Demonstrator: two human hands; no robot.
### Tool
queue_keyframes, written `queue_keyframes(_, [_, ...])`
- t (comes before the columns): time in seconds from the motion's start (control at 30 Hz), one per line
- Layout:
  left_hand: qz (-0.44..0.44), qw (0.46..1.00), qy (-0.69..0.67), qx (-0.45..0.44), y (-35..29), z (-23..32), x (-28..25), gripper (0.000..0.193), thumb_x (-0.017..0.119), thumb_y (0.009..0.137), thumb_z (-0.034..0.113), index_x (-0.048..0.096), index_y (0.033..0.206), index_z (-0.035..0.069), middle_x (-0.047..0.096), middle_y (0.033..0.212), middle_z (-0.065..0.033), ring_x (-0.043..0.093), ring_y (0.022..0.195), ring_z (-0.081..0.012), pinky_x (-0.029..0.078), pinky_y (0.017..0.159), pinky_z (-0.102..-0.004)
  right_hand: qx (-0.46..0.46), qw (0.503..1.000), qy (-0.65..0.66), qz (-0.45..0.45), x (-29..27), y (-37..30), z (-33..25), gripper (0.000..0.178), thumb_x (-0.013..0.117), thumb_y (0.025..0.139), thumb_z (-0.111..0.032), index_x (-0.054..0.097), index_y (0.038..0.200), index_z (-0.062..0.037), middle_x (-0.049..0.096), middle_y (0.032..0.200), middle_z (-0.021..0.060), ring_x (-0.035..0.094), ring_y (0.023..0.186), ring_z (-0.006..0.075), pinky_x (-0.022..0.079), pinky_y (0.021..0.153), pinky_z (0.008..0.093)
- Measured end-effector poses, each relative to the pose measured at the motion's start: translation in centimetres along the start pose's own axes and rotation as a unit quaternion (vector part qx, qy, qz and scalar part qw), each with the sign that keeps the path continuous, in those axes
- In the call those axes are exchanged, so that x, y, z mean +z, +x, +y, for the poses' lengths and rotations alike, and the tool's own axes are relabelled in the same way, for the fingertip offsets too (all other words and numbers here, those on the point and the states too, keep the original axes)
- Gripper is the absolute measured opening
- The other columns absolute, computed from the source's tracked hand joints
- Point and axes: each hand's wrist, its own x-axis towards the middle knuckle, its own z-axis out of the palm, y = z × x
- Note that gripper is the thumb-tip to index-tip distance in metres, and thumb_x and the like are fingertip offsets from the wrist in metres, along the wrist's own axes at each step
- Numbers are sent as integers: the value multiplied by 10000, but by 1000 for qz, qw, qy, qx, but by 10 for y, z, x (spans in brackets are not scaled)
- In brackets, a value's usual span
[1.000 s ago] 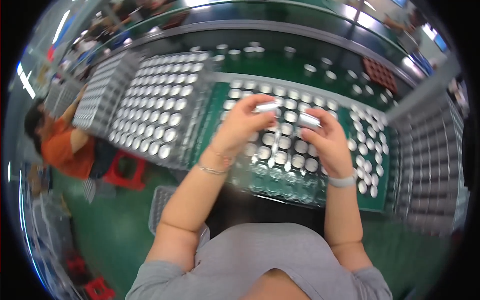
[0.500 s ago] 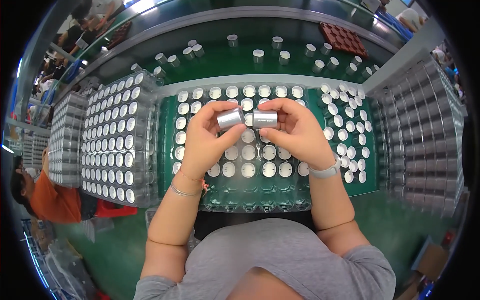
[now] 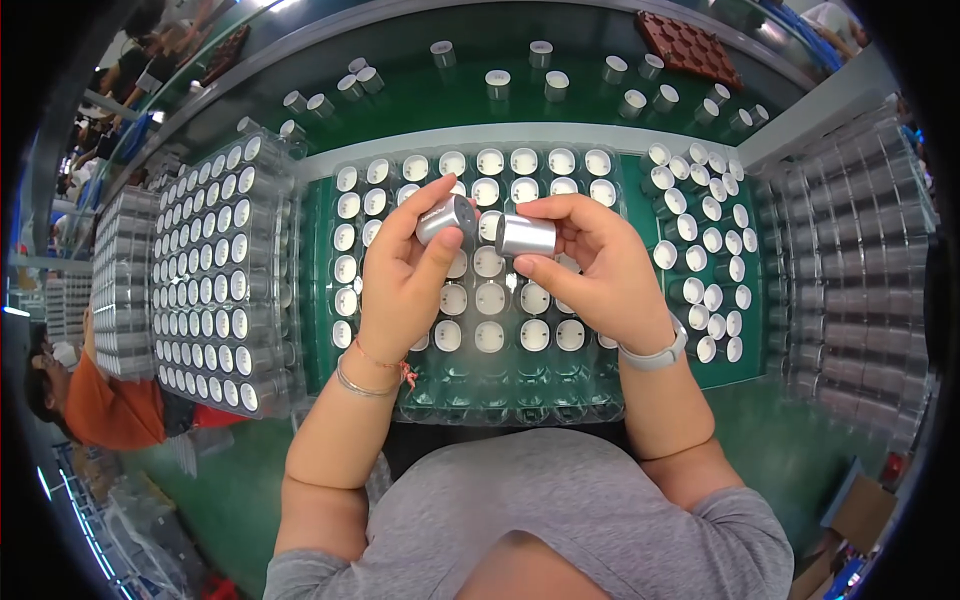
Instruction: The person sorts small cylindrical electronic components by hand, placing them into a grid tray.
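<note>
My left hand point(image 3: 400, 275) is closed on a short silver cylinder point(image 3: 436, 222), tilted so that its dark grey end faces right. My right hand point(image 3: 615, 265) grips a second silver cylinder point(image 3: 530, 237) between thumb and fingers, lying on its side. Both cylinders are held close together above a clear plastic tray point(image 3: 510, 395). Rows of white-topped cylinders point(image 3: 489, 298) stand in the tray's pockets, while the near rows hold none. My hands hide part of the middle rows.
Loose white-topped cylinders point(image 3: 712, 240) stand on the green surface at right, beside a tall stack of clear trays point(image 3: 850, 280). Filled trays point(image 3: 205, 265) are stacked at left. Beyond, a green belt point(image 3: 420, 110) carries scattered cylinders and a reddish-brown tray point(image 3: 690, 50). A person in orange point(image 3: 120, 405) is at far left.
The left cylinder has been tipped, turning its dark end into view. The right one has rotated, so its printing no longer shows. The whole view has shifted slightly.
</note>
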Motion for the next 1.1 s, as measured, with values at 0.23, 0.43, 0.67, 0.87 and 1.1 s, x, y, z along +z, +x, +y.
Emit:
queue_keyframes(0.23, [-48, 999, -6, 9, 3, -6, -2, 420, 674, 888, 106, 541, 1265, -24, 620, 1195, -129, 573, 1101, -187, 443, 973, -326, 13, 998, -68, -13, -1, -2, 2, 380, 708, 814, 29, 557, 1164, 25, 607, 1114, 93, 604, 1012, 148, 496, 898, 291])
queue_keyframes(0.43, [-39, 998, -52, -21, 0, -6, -2, 508, 702, 802, -30, 517, 1275, -33, 589, 1216, -129, 569, 1137, -239, 502, 932, -350, 8, 1000, -10, -13, 2, -1, 7, 389, 701, 819, 34, 547, 1176, 20, 601, 1120, 92, 608, 1025, 156, 506, 882, 287])
queue_keyframes(0.67, [-106, 973, 187, 79, 3, -14, -14, 540, 682, 777, -90, 513, 1287, -30, 582, 1224, -133, 571, 1147, -257, 479, 963, -378, -8, 1000, -25, -7, 2, -2, 6, 388, 697, 819, 36, 543, 1175, 17, 600, 1111, 91, 609, 1009, 151, 506, 867, 281])
queue_keyframes(0.87, [-10, 1000, 15, 10, 0, -10, -10, 506, 711, 762, -73, 552, 1240, -23, 645, 1135, -138, 616, 1048, -186, 472, 957, -329, -16, 999, 31, 20, 3, 1, 13, 371, 711, 804, 14, 563, 1144, 8, 624, 1067, 82, 621, 918, 132, 505, 792, 263])
queue_keyframes(1.1, [10, 1000, -27, 12, -2, -2, -6, 525, 674, 763, -128, 520, 1256, -34, 612, 1188, -162, 608, 1121, -239, 502, 968, -343, 8, 999, 36, 6, 2, 0, 8, 386, 691, 813, 57, 546, 1167, 9, 600, 1090, 85, 606, 988, 135, 502, 856, 269])
